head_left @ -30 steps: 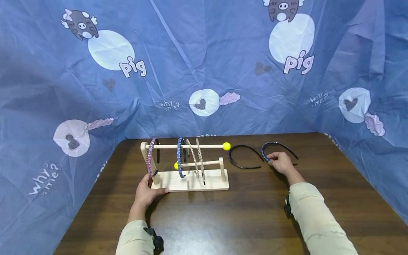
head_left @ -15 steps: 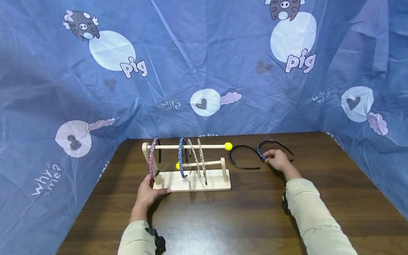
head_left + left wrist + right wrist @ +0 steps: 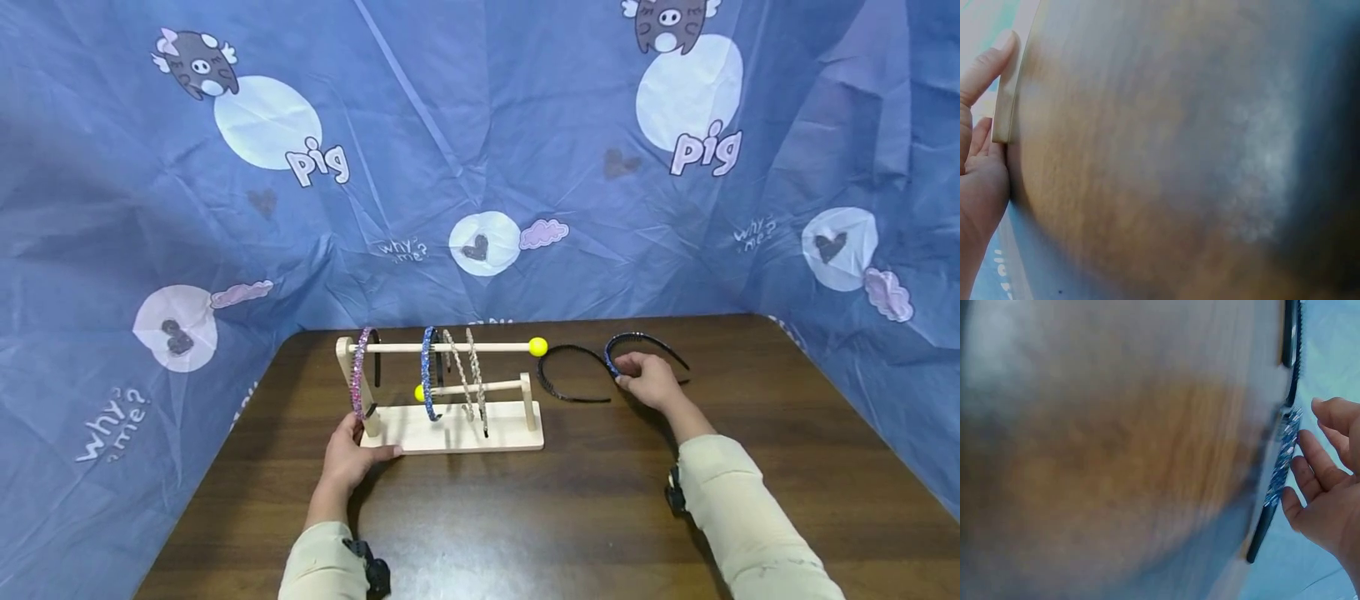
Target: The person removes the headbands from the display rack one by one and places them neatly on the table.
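My left hand grips the left end of a wooden headband stand, thumb along the front edge of its base; the left wrist view shows the thumb on the base edge. A pink glitter headband, a blue glitter headband and two pale braided headbands hang on the upper rod. At the right, my right hand has its fingertips at a second blue glitter headband lying on the table. In the right wrist view the fingers are loosely spread beside this band, thumb apart from it.
A black headband lies between the stand and the second blue headband, one end close to it. Yellow balls cap the upper rod and lower rod. A blue printed cloth hangs around the brown table.
My right hand has slid the second blue headband slightly left towards the black one, and its fingers have loosened. The left hand stays at the stand.
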Demonstrator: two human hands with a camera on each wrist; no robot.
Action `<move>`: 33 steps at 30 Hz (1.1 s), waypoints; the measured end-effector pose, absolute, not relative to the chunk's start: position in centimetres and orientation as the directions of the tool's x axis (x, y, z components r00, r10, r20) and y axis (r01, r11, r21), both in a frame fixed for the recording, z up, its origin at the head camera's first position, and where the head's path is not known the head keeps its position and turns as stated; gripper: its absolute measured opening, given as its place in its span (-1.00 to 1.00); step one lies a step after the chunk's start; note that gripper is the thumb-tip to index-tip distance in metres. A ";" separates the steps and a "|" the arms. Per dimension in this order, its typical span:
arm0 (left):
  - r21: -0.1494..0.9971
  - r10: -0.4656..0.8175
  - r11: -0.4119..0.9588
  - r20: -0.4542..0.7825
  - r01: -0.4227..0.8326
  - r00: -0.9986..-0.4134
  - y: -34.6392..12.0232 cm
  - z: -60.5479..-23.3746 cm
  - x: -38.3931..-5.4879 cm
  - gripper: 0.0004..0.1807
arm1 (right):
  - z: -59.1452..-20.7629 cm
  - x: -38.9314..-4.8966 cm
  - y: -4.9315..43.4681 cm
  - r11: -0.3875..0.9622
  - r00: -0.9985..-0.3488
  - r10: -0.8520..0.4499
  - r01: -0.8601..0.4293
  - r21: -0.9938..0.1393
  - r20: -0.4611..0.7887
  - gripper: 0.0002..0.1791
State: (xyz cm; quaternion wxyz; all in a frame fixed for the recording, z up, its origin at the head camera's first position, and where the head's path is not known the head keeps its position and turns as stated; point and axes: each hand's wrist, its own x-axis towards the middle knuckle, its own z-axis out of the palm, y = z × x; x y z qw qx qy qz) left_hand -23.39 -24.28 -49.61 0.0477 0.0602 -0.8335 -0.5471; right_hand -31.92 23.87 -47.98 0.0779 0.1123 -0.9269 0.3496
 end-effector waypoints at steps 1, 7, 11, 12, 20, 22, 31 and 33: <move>0.918 -0.152 0.395 0.016 -0.046 -0.988 -24.3 -49.6 -23.4 -0.12 | -47.9 -31.7 23.7 0.727 -0.958 -0.157 -0.277 -0.629 0.240 -0.67; 0.913 -0.149 0.406 0.013 -0.050 -0.989 -24.4 -49.5 -23.5 -0.10 | -46.8 -30.4 22.6 0.721 -0.958 -0.173 -0.281 -0.634 0.229 -0.58; 0.911 -0.147 0.410 0.021 -0.041 -0.989 -24.5 -49.5 -23.6 -0.11 | -45.8 -29.5 21.8 0.691 -0.969 -0.168 -0.247 -0.679 0.181 -0.51; 0.911 -0.145 0.410 0.023 -0.039 -0.989 -24.5 -49.4 -23.6 -0.12 | -45.5 -29.2 21.6 0.682 -0.972 -0.163 -0.236 -0.692 0.170 -0.51; 0.916 -0.141 0.398 0.012 -0.046 -0.990 -24.2 -49.5 -23.5 -0.11 | -44.3 -26.8 20.0 0.553 -0.973 -0.138 -0.230 -0.801 0.184 -0.51; 0.920 -0.146 0.390 0.009 -0.049 -0.989 -24.1 -49.6 -23.5 -0.11 | -44.1 -26.3 19.6 0.509 -0.969 -0.141 -0.246 -0.825 0.201 -0.51; 0.921 -0.178 0.385 0.004 -0.066 -0.984 -24.1 -49.6 -23.5 -0.13 | -43.2 -24.3 17.2 0.392 -0.959 -0.185 -0.273 -0.879 0.216 -0.50; 0.921 -0.181 0.383 -0.002 -0.073 -0.983 -24.1 -49.6 -23.4 -0.13 | -43.0 -23.9 16.7 0.373 -0.957 -0.195 -0.276 -0.886 0.216 -0.50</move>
